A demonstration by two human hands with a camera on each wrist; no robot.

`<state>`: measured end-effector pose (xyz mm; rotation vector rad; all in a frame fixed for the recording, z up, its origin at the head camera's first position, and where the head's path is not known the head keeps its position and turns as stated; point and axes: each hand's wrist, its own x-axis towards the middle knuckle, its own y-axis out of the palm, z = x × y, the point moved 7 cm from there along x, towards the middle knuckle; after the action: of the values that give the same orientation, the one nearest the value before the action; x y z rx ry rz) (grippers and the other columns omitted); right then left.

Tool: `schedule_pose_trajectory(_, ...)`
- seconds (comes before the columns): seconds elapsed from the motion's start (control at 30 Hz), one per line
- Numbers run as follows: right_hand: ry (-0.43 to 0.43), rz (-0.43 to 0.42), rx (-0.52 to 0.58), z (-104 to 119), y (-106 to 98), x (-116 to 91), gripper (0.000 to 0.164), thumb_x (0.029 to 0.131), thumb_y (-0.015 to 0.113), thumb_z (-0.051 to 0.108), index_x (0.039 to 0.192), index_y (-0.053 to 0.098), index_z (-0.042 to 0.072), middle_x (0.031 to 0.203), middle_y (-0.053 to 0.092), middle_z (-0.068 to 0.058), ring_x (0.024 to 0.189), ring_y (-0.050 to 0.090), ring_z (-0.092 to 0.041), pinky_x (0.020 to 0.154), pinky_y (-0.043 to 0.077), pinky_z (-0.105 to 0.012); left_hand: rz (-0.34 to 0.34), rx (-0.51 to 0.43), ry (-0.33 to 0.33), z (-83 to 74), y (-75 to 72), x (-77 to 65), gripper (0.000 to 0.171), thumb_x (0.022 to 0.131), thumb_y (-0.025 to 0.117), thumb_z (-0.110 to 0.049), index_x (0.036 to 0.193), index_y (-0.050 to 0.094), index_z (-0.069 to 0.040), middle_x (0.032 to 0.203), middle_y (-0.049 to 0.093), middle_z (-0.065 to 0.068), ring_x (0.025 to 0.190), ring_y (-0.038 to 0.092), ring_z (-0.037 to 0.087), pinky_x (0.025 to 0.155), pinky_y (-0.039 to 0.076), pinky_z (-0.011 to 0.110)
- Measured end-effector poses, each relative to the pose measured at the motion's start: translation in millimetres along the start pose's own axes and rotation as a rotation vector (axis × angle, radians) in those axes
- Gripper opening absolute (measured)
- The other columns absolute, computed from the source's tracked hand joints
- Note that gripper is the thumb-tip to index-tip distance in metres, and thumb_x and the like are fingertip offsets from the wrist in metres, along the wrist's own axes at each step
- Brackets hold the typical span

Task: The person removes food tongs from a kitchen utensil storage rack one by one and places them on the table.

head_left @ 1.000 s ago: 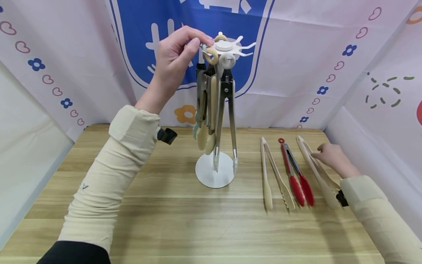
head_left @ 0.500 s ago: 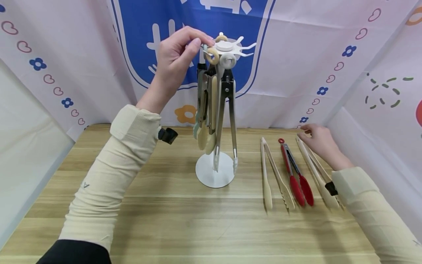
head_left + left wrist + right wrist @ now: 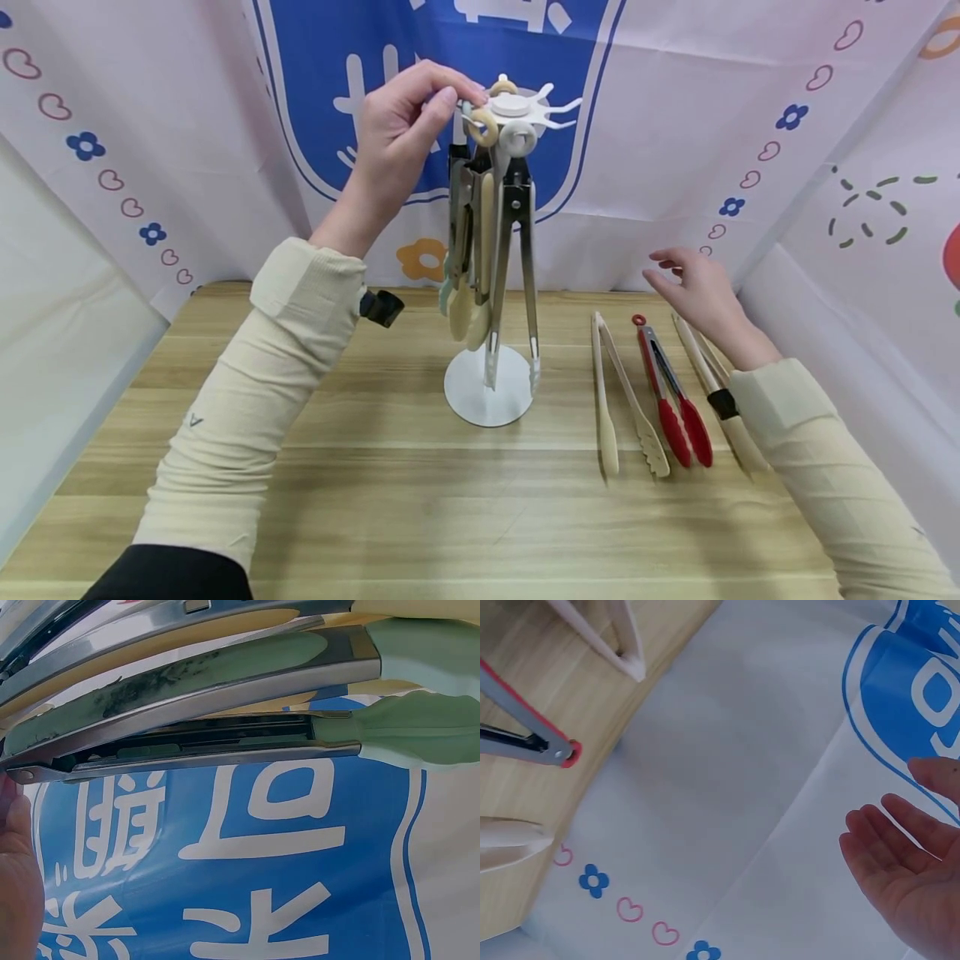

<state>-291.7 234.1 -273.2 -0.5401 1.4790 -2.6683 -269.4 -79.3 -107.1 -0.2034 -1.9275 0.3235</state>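
A white rotating utensil rack (image 3: 555, 108) stands on a round base (image 3: 468, 398), with several tongs hanging from its hooks by ring loops. My left hand (image 3: 401, 125) is at the rack's top, fingertips over the hooked disc and thumb beside the loops, holding it there. Green-tipped tongs (image 3: 225, 690) hang close below that hand in the left wrist view. My right hand (image 3: 697, 292) is raised, holding nothing, fingers loosely bent, above the top end of beige tongs (image 3: 693, 350). Its palm and fingers (image 3: 885, 847) show against the curtain in the right wrist view.
Red-and-black tongs (image 3: 667, 392) and another beige pair (image 3: 630, 400) lie on the wooden table (image 3: 360, 500), right of the rack. A printed curtain (image 3: 630, 208) hangs behind the table's back edge, with white side walls.
My right hand has left the far-right beige tongs, rising and moving left toward the back of the table. The left hand and the rack have stayed put.
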Motion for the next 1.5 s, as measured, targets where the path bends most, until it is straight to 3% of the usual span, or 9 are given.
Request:
schedule_pose_trajectory(0.13,-0.014,-0.022,0.011,9.7,-3.2,5.6,0.037,0.091,0.053,0.023,0.117,0.055,-0.004,0.115,0.056,-0.023,0.104,0.052,-0.037,0.090,0.040,-0.051,-0.002,-0.001,0.000,0.0,0.4,0.3,0.023,0.090,0.040,0.002,0.095,0.061,0.010,0.097,0.064,0.009,0.078,0.047,0.009,0.068,0.035,0.019)
schedule_pose_trajectory(0.4,-0.053,-0.079,0.054,32.0,-8.8,19.5,0.038,0.091,0.053,0.024,0.118,0.055,-0.002,0.119,0.055,-0.019,0.107,0.051,-0.034,0.093,0.041,-0.047,0.003,-0.005,0.003,0.3,-0.2,-0.1,0.023,0.090,0.040,0.002,0.095,0.061,0.011,0.097,0.064,0.010,0.093,0.054,0.009,0.081,0.042,0.023)
schedule_pose_trajectory(0.67,-0.074,-0.128,0.104,56.3,-17.1,30.2,0.037,0.091,0.055,0.022,0.119,0.055,-0.002,0.119,0.056,-0.017,0.109,0.051,-0.030,0.095,0.042,-0.041,-0.008,-0.007,0.000,0.5,-0.3,0.0,0.023,0.089,0.040,0.003,0.094,0.061,0.011,0.097,0.064,0.010,0.090,0.053,0.008,0.077,0.040,0.021)
schedule_pose_trajectory(0.83,-0.133,-0.202,0.131,74.4,-27.7,37.1,0.031,0.089,0.058,0.014,0.114,0.058,-0.004,0.116,0.058,-0.018,0.107,0.054,-0.029,0.094,0.043,-0.038,-0.004,-0.014,0.001,0.4,0.0,-0.2,0.023,0.089,0.040,0.003,0.094,0.060,0.011,0.097,0.063,0.009,0.092,0.054,0.009,0.079,0.041,0.022)
schedule_pose_trajectory(1.13,-0.216,-0.276,0.118,104.1,-48.9,44.1,0.030,0.088,0.058,0.015,0.111,0.060,-0.004,0.113,0.060,-0.016,0.105,0.056,-0.026,0.093,0.045,-0.033,-0.002,-0.018,0.000,0.8,0.5,-0.8,0.023,0.090,0.040,0.002,0.094,0.061,0.011,0.097,0.063,0.009,0.093,0.054,0.010,0.078,0.041,0.021)
schedule_pose_trajectory(1.5,-0.248,-0.354,0.159,140.6,-74.7,46.4,0.031,0.089,0.059,0.020,0.112,0.060,-0.001,0.114,0.061,-0.010,0.106,0.056,-0.017,0.093,0.042,-0.020,-0.009,-0.013,0.002,0.4,0.5,-0.4,0.023,0.089,0.040,0.003,0.094,0.061,0.011,0.097,0.063,0.009,0.089,0.053,0.009,0.074,0.039,0.020)
